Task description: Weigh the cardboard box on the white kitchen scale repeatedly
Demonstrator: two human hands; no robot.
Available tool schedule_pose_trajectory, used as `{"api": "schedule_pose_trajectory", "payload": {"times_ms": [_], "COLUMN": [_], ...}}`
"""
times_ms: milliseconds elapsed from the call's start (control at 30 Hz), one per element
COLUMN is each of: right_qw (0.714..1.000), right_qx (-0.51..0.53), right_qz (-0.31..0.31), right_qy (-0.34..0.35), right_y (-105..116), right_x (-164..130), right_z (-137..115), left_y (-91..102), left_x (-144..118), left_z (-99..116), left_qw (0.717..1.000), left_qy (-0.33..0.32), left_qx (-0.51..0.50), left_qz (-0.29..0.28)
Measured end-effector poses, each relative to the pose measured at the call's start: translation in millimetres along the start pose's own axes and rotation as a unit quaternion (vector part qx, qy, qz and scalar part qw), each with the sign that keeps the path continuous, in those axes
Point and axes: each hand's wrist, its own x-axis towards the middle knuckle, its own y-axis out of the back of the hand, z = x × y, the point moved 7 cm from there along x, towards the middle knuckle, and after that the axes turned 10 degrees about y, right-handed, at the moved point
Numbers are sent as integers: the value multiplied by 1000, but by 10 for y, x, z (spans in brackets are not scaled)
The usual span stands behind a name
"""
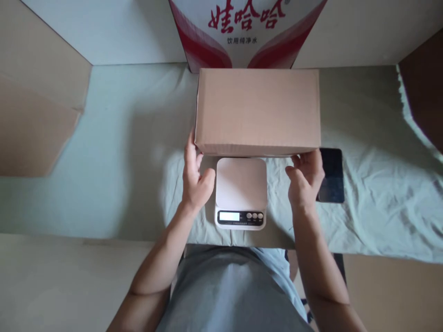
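Your left hand (194, 177) is on the near-left corner of the cardboard box (258, 110): fingers run up along the box's left edge, thumb sticks out to the right toward the scale, palm faces inward. It's loosely open and cupped against the corner, not pinching anything. Your right hand (306, 177) mirrors it at the near-right corner: fingertips curl up under or against the box's near edge, thumb points left. Whether those fingers actually bear the box's weight or only touch it, can't tell from this view. The box is closed, plain brown, long side running left-right, sitting centre of the table (114, 152) between your two hands. Its near edge overlaps the far edge of the white kitchen scale (241, 191), so the box looks held just above or resting on the back of the platform; contact isn't clear. The scale sits right in front of your torso, between your wrists, with its display and three buttons on the near side; display digits too small to read. A dark phone (332, 175) lies flat on the cloth just right of your right hand, partly covered by it. Behind the box stands a red-and-white carton (247, 32) with printed characters, upright against the back wall. The table is covered by a wrinkled pale green cloth. Brown cardboard panels (34, 115) stand at the left side.
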Motion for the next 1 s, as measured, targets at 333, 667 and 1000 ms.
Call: {"api": "schedule_pose_trajectory", "payload": {"times_ms": [333,667,1000], "right_qw": [999,997,997], "right_qx": [30,-7,-40], "right_qz": [-18,33,24], "right_qy": [-33,-72,-57], "right_y": [-96,8,6], "right_x": [-111,-254,-281], "right_z": [285,550,544], "left_y": [12,-5,0], "left_x": [55,-93,-119], "left_z": [-312,-759,-853], "left_qw": [1000,993,991], "left_qy": [24,13,13], "left_qx": [0,62,88], "left_qz": [6,104,96]}}
